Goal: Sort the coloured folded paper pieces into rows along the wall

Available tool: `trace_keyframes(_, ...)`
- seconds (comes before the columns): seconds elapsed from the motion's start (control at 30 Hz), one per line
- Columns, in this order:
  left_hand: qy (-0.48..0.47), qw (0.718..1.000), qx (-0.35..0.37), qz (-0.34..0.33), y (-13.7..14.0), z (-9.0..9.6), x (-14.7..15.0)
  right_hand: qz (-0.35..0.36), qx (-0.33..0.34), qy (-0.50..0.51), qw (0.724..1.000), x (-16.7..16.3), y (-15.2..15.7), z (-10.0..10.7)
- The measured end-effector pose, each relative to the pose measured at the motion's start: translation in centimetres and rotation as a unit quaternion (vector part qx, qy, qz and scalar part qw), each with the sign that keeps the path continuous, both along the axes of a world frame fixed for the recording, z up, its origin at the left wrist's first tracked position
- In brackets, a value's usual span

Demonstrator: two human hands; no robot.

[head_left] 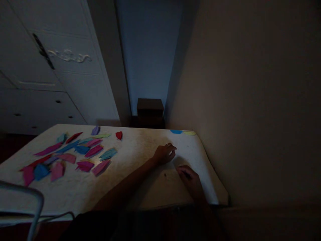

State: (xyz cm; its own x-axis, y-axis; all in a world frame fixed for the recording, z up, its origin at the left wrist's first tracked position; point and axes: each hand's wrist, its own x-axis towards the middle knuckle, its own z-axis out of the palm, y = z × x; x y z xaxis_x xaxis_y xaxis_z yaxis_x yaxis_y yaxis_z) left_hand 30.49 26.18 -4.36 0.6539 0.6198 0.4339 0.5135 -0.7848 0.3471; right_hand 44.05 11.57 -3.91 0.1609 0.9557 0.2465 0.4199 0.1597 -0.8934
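Note:
My left hand point(164, 154) is over the right half of the pale table point(140, 150), its fingers curled in and a ring showing on one of them. Closer to me and further right is my right hand point(190, 180), thumb and fingers drawn together in a pinch. A small gap separates the two hands. Whatever lies between the fingertips is too thin or too dark to make out. A small dark speck point(165, 175) lies on the tabletop between my wrists.
Several folded coloured papers cover the table's left side, among them a pink piece point(57, 170) and a red piece point(119, 135). Blue paper point(176, 131) and yellow paper point(190, 133) lie at the far edge. A wall point(240, 100) borders the right; a metal tube point(37, 197) curves at lower left.

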Motion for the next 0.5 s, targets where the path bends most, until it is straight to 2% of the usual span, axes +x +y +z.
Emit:
trace_keyframes(0.23, 0.015, 0.998, -0.063, -0.005, -5.7, 0.2, -7.4, 0.002, -0.01, -0.017, 1.0, 0.5, -0.6, -0.6)
trace_keyframes(0.5, -0.06, 0.983, -0.136, 0.105, -9.8, 1.2, -18.5, -0.01, -0.029, -0.061, 0.998, 0.8, -0.4, -0.7)
